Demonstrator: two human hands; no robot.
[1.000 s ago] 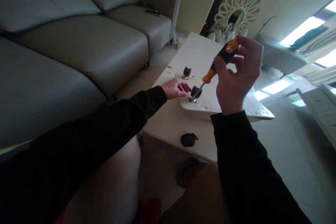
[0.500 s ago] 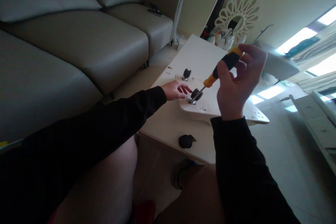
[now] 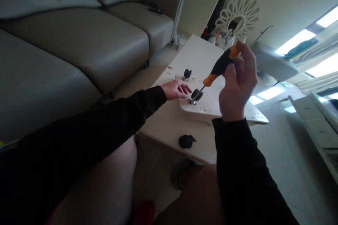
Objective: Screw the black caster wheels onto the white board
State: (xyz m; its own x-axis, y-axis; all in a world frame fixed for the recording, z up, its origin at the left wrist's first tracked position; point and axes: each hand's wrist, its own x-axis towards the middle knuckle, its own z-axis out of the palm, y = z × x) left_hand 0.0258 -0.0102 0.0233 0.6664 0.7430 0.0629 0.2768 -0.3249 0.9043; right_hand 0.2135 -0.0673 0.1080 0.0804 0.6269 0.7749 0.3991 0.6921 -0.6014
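My right hand [image 3: 236, 88] grips a yellow-and-black screwdriver [image 3: 220, 65] by its handle. The screwdriver slants down to the left, its tip at the metal base plate of a black twin-wheel caster [image 3: 197, 95]. That caster sits on a white board [image 3: 190, 110] lying on the table. Beside it, my left hand [image 3: 174, 90] rests at the board's edge with fingers loosely apart and nothing visible in them; whether its fingertips touch the caster I cannot tell. A second caster [image 3: 187, 74] stands farther back on the board.
A loose black caster [image 3: 186, 141] lies near the front edge of the white table [image 3: 158, 123]. A grey sofa [image 3: 113, 38] runs along the left. At the far end stands a petal-framed mirror [image 3: 236, 23]. A white drawer unit [image 3: 314, 119] is on the right.
My right hand has turned and shifted slightly left on the screwdriver handle, and the handle leans a little differently. The tip stays at the caster's plate. My left hand has barely moved.
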